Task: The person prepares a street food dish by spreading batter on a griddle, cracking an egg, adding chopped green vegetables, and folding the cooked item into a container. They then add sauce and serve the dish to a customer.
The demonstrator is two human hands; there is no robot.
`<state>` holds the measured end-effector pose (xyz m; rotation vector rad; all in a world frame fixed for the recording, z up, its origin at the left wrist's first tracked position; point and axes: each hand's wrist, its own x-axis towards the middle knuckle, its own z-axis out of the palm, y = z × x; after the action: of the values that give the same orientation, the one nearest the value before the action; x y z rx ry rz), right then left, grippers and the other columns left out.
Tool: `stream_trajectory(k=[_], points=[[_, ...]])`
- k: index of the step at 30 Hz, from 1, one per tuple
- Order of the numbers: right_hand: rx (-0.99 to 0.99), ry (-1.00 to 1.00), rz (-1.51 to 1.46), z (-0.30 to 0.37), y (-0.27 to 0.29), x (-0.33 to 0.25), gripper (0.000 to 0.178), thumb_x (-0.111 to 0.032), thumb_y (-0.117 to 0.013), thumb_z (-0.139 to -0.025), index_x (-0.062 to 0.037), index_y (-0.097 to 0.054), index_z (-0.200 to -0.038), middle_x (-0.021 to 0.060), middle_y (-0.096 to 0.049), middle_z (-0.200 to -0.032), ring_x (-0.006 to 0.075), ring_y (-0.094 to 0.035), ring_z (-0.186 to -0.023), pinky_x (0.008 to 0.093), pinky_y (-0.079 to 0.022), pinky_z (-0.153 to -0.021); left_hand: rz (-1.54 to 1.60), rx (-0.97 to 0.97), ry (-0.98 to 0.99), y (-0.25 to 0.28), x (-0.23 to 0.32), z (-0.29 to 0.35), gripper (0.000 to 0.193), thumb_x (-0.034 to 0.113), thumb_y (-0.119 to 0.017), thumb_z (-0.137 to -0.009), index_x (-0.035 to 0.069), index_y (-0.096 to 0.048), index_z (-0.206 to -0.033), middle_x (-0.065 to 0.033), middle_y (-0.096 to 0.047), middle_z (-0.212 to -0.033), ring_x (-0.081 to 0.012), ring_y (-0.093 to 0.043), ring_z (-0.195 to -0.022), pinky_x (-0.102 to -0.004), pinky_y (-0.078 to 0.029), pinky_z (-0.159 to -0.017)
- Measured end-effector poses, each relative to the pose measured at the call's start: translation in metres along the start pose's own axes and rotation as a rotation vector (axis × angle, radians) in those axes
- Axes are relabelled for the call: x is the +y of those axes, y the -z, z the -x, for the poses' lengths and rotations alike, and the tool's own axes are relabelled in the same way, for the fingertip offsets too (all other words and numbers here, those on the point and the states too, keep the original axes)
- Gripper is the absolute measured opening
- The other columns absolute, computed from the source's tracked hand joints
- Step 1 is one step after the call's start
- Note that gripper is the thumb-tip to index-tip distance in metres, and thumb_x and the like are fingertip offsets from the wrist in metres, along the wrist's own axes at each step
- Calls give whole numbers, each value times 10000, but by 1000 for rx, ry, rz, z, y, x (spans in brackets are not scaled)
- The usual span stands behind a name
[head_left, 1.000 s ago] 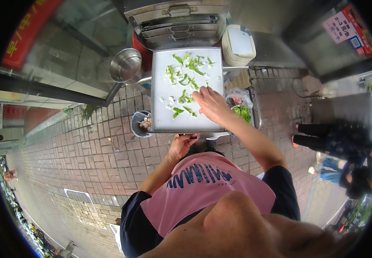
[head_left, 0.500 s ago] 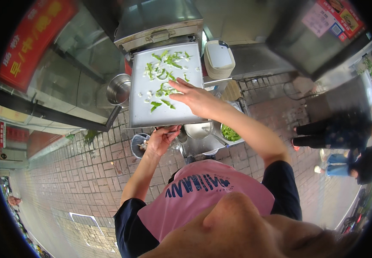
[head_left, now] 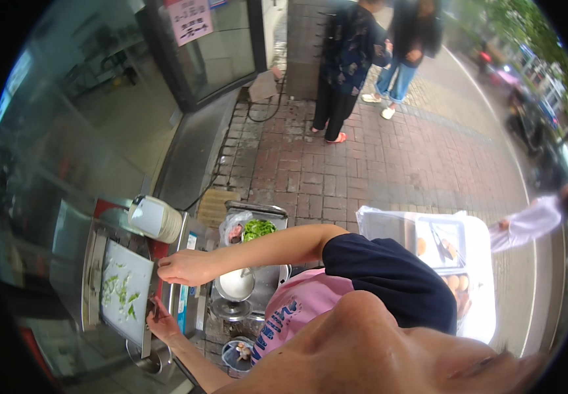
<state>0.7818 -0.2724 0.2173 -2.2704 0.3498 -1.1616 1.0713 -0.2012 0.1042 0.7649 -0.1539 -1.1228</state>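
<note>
A shallow metal tray (head_left: 140,279) scattered with green leaf pieces and white bits sits in the opening of a metal steamer cabinet (head_left: 92,276) at the left. My left hand (head_left: 161,322) grips the tray's front edge near its lower end. Close to the upper end of that same edge is my right hand (head_left: 184,268), its fingers curled and drawn together; whether they hold anything is hidden. A pan of white liquid (head_left: 236,286) stands below my right forearm.
Stacked pale containers (head_left: 158,220) stand beside the cabinet. Chopped greens (head_left: 259,229) and bagged pinkish food lie past my forearm. A metal pot (head_left: 147,354) and a bin (head_left: 236,354) are lower down. Behind my right shoulder is a white food stand (head_left: 474,289). People (head_left: 349,72) stand on the brick pavement.
The view has swung to the right. My right hand has left the leaves over the tray and come to its front edge, with fingers drawn together. My left hand stays on the tray.
</note>
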Motion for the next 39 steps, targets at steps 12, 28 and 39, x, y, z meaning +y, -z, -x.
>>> stream_trajectory(k=[12, 28, 39], points=[[73, -714, 167, 182, 53, 44, 39, -72, -560, -732, -54, -527, -743, 108, -557, -716, 311, -563, -694, 393, -432, -593, -252, 187, -279, 35, 59, -283, 764, 497, -604, -792, -104, -390, -1213, -184, -558, -1024, -236, -577, -861, -262, -499, -709], [405, -882, 230, 209, 17, 7, 150, -104, -605, -720, -72, -526, -844, 111, -565, -662, 325, -573, -678, 425, -416, -581, -601, 24, 1168, 83, -222, -16, 172, 265, -547, -866, 101, -593, -838, 24, -477, -546, -97, -429, -467, -217, -373, -436], [425, -923, 322, 222, 35, -12, 147, -153, -618, -771, -34, -533, -763, 159, -542, -718, 343, -543, -664, 402, -434, -580, -963, 58, 858, 186, -156, -22, 66, 108, -501, -802, 101, -527, -742, 5, -422, -522, -115, -392, -410, -220, -328, -363]])
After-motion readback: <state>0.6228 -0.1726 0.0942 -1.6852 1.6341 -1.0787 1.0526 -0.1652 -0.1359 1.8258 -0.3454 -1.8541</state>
